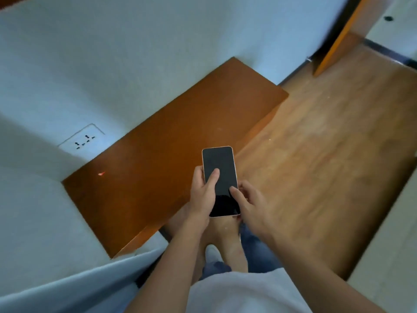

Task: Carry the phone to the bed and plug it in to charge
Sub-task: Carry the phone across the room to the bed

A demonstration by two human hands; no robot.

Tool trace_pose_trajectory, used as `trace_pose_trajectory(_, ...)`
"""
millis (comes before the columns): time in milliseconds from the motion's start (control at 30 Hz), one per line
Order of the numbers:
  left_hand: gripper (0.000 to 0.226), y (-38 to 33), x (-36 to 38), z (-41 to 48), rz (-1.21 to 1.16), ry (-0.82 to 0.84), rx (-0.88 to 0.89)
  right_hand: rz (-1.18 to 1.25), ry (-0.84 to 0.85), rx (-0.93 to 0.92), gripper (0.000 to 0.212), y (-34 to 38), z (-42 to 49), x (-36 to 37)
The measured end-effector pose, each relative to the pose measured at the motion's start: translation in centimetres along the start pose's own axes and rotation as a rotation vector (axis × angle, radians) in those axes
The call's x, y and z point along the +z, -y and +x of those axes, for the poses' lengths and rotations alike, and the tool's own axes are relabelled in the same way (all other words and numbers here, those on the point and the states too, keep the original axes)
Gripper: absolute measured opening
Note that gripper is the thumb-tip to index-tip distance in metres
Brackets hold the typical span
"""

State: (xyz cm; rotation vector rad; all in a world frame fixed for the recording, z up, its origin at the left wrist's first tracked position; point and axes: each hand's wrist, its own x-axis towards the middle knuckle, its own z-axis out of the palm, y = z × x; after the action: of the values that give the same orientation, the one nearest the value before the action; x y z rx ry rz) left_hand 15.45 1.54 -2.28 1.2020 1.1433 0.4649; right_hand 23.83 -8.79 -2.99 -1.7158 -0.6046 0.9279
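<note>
A phone point(220, 168) with a dark screen and a pale pink edge is held upright in front of me, over the near right corner of a brown wooden bedside table point(171, 141). My left hand point(203, 197) grips its left side with the thumb across the screen. My right hand point(250, 206) holds the lower right corner, fingers on the glass. A white wall socket point(82, 141) sits on the wall left of the table. White bedding point(33, 222) fills the lower left. No charging cable shows.
A small red speck point(101, 173) lies on the table's left part. Wooden floor point(327, 154) stretches to the right. An orange-edged wooden door or panel point(338, 39) stands at the top right. A pale surface edge point(388, 256) runs along the right side.
</note>
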Motion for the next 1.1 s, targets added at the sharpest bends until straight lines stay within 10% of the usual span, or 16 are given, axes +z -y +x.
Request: trace_pose_trajectory(1100, 0.009, -7.0, 50.0, 5.4, 0.241, 0.673, -0.083, 0.235, -0.685, 0.293, 0.024, -5.0, 6.3, -42.6)
